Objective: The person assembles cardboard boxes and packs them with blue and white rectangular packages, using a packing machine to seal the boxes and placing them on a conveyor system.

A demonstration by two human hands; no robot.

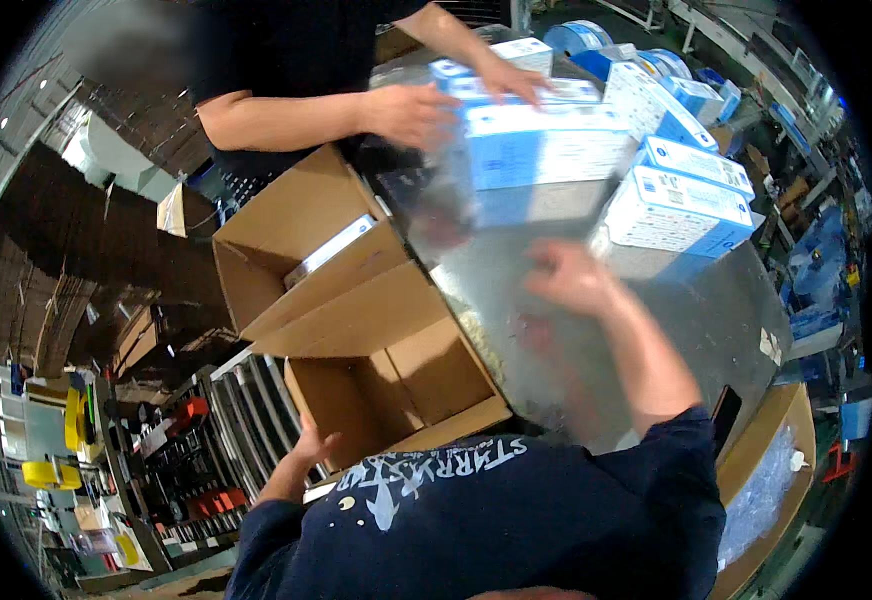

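The open brown cardboard carton (436,370) at 7 o'clock looked unfilled, white-and-blue cardboard boxes (551,146) stood at 1 o'clock, left hand (308,447) and right hand (574,277) fingers parted.

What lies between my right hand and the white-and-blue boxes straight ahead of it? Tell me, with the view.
Just bare, shiny tabletop, mirroring the boxes, lies between your right hand and them; the head view shows this.
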